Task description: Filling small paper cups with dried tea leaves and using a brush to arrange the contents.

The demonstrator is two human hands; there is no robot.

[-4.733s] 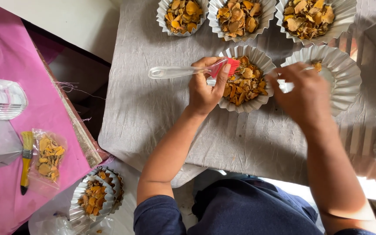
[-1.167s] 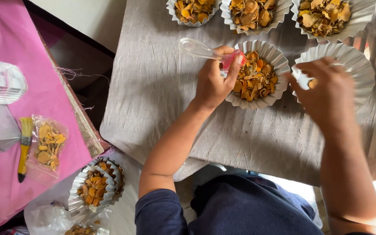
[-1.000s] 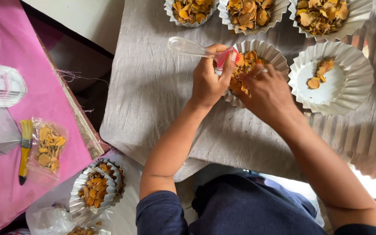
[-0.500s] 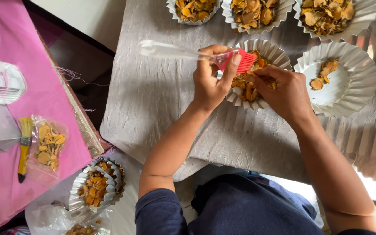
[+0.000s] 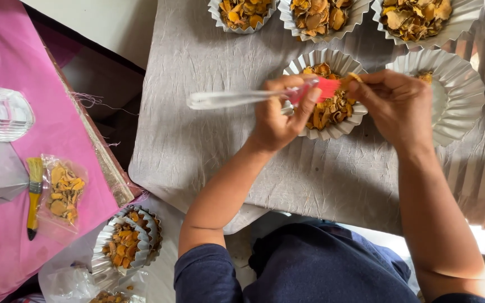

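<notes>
My left hand (image 5: 279, 115) grips a brush (image 5: 254, 96) with a clear handle and red bristles, held level over a fluted foil cup (image 5: 332, 130) full of orange-yellow dried chips. My right hand (image 5: 397, 104) pinches one small orange chip (image 5: 355, 77) against the red bristles. Just right of that cup sits a second foil cup (image 5: 458, 98), nearly bare, with a few chips partly hidden behind my right hand.
Three filled foil cups (image 5: 315, 17) line the far edge of the grey cloth (image 5: 197, 134). To the left, a pink table (image 5: 12, 168) holds a yellow brush (image 5: 32, 193), a bag of chips (image 5: 63, 191) and clear containers. More filled cups (image 5: 124, 247) sit below.
My right hand lifted out of the full cup with a chip and brought it to the bristles. The brush handle swung down to level.
</notes>
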